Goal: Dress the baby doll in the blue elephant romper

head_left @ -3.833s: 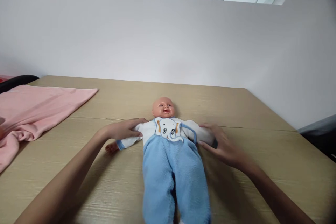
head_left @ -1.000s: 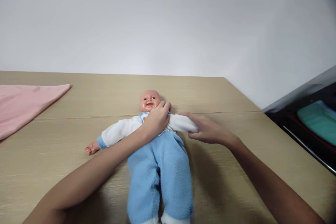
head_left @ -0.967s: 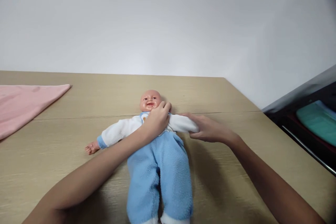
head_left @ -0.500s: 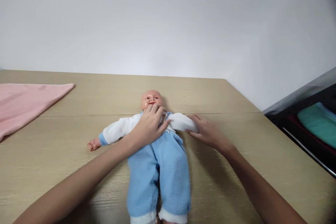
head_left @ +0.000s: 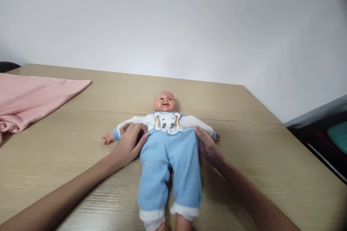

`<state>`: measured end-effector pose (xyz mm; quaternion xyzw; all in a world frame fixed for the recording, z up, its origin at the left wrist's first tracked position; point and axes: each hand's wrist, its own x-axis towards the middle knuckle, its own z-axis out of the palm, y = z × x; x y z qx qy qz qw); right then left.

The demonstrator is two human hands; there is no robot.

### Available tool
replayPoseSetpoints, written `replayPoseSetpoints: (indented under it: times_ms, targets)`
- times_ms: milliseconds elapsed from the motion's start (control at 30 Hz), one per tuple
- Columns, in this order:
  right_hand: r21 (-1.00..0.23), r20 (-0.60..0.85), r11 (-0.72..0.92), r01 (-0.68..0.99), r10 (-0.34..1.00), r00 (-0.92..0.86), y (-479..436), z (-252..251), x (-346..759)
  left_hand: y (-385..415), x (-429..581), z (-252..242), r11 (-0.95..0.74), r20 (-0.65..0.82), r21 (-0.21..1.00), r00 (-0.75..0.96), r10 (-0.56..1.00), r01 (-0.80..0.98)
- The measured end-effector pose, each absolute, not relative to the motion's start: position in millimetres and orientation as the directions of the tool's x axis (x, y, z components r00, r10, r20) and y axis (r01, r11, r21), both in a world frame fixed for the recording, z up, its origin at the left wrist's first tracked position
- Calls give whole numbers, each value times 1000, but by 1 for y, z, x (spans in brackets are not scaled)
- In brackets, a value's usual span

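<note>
Found no readable words, numbers, labels or brands; saw only a cartoon elephant (head_left: 167, 124) on the doll (head_left: 170, 158).

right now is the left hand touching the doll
Touching. The head view shows the left hand with its fingers lying on the white sleeve of the doll, and one fingertip against the edge of its blue trousers, with no gap.

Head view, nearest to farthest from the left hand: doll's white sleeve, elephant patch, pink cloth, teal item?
1. White fleece doll sleeve, at the fingertips of the left hand.
2. Elephant patch, on the chest, rightward.
3. Pink cloth, far left on the wooden table.
4. Teal item, far right, off it.
</note>
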<state>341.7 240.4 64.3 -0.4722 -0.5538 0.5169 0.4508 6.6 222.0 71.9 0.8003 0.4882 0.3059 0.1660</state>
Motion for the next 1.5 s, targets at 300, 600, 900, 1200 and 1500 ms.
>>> replayPoseSetpoints:
  times_ms: [300, 600, 900, 1200, 1500]
  targets:
    - [-991, 28, 44, 130, 992, -123, 242, 62, 341, 230, 7, 75, -213, 103, 835, 235, 967, 508]
    - [-987, 88, 71, 145, 990, 110, 244, 47, 329, 233, 12, 94, -66, -27, 947, 284, 958, 313]
    - [-904, 190, 160, 397, 981, 37, 242, 48, 330, 234, 14, 103, -69, -71, 880, 273, 960, 469]
    - [-742, 304, 179, 646, 949, 86, 225, 49, 360, 232, 14, 95, -77, -35, 867, 213, 976, 492]
    - [-821, 206, 146, 552, 977, 48, 218, 52, 350, 211, 19, 103, -226, 91, 742, 240, 967, 631]
